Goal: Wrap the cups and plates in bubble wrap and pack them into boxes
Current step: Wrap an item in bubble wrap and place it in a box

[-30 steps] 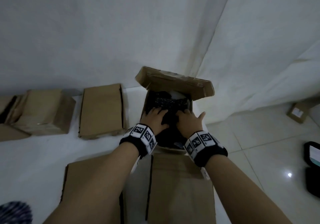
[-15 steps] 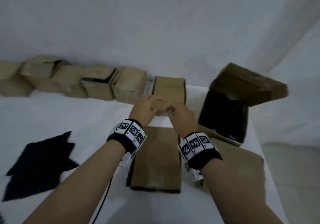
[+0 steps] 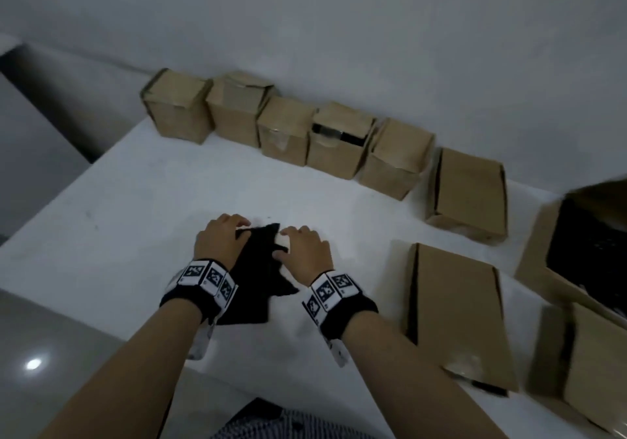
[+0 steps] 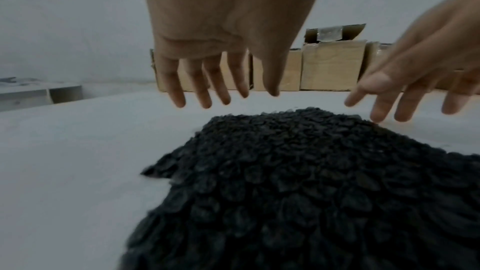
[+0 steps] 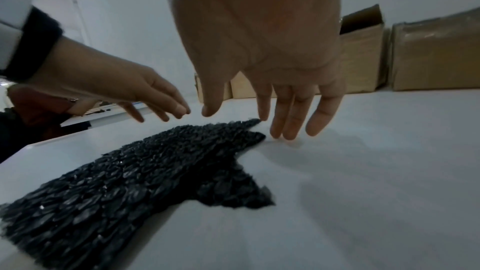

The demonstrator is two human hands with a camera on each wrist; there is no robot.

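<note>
Table (image 3: 142, 208) surface was seen spread beneath both sets of fingers, presumably as flat working ground. Boxes (image 3: 291, 130) were ranged well beyond the fingertips, likely kept clear of wrapping. Bubble wrap (image 3: 258, 269), black and ragged, lay flat under and between the fingers. Left hand (image 3: 220, 240) and right hand (image 3: 305, 255) were held spread and relaxed, nothing gripped, apparently for smoothing or lifting.

The bubble wrap (image 5: 145, 174) is showing as black plastic, its small cells bumpy and catching faint glints. The table (image 3: 135, 208) is looking smooth, matt and white. The boxes (image 3: 342, 140) are showing plain brown cardboard, dull and slightly creased, with shiny clear tape on some. The wristbands (image 3: 207, 282) are looking like soft black cloth.
</note>
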